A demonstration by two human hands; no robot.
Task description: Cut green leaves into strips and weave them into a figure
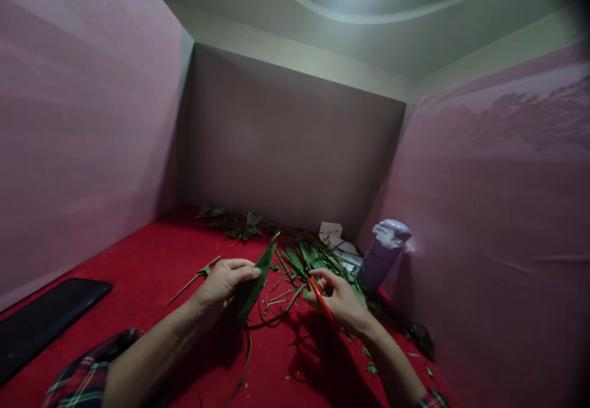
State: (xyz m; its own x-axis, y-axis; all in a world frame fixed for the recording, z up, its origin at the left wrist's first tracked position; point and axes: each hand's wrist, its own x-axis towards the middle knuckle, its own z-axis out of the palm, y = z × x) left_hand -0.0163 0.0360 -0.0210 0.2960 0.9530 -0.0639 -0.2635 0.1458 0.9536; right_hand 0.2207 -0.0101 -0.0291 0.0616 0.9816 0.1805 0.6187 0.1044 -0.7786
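Note:
My left hand (229, 282) pinches a long green leaf (253, 288) between thumb and fingers, its pointed tip upward and its lower part over the red cloth. To the right, my right hand (338, 300) is closed around the orange-red handles of a pair of scissors (322, 300). The blades point away from me toward the plant cuttings and are hard to make out. Under and beyond both hands lies a heap of cut leaves and stems (318, 257). The leaf and the scissors are apart.
A purple cylinder with clear plastic wrap (382, 254) stands at the right, beside white papers (332, 231). More leafy sprigs (244, 225) lie at the back. A dark flat tray-like object (50, 319) is at the left on the red cloth (138, 260). Pink walls rise on both sides.

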